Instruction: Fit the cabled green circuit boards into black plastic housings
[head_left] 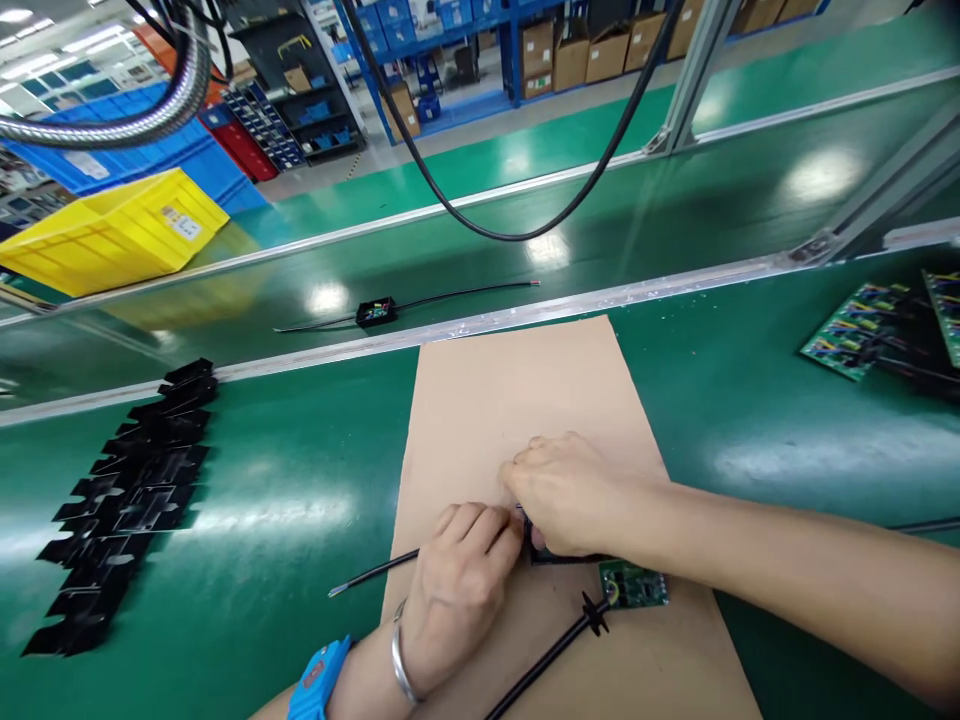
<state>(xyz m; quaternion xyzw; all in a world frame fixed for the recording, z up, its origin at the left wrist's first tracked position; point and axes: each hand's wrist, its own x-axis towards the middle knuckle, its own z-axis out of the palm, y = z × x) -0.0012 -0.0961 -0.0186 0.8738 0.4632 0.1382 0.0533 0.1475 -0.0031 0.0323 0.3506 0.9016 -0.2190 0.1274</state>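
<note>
Left hand (457,580) and right hand (566,495) both gripped a black case (551,553) on the cardboard (525,400), its board (634,585) partly outside. One wired unit (376,312) lay on the belt (675,230); spare cases (127,500) waited.

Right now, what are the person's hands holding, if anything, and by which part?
Both grip a black casing on the cardboard: left hand at its left end, right hand over its top. The green circuit board sticks out unheld.
</note>
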